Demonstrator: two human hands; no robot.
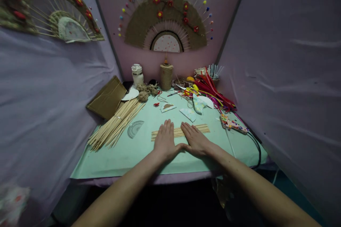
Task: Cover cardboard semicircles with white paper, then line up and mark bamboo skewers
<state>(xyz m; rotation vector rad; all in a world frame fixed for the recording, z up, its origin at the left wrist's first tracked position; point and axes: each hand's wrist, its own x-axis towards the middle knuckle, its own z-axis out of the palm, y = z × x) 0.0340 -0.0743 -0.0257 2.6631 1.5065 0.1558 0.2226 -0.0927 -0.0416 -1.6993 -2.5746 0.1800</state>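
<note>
Several thin wooden sticks (179, 132) lie side by side in a flat row on the pale green table cover (112, 165). My left hand (165, 141) rests flat across their left part, fingers stretched forward. Across the middle of the row lies my right hand (195, 139), also flat with its fingers out. The two thumbs meet just in front of the sticks. Left of my left hand is a clear protractor (135, 129). Beyond the sticks are a patterned fabric half-circle (188, 114) and another fabric piece (168, 108).
A big bundle of sticks (117, 124) and a cardboard piece (107, 97) lie at the left. At the back stand a jar (137, 75) and a twine spool (166, 77). Scissors (191, 90), red strips (213, 90) and a patterned glue gun (233, 125) with a cord occupy the right.
</note>
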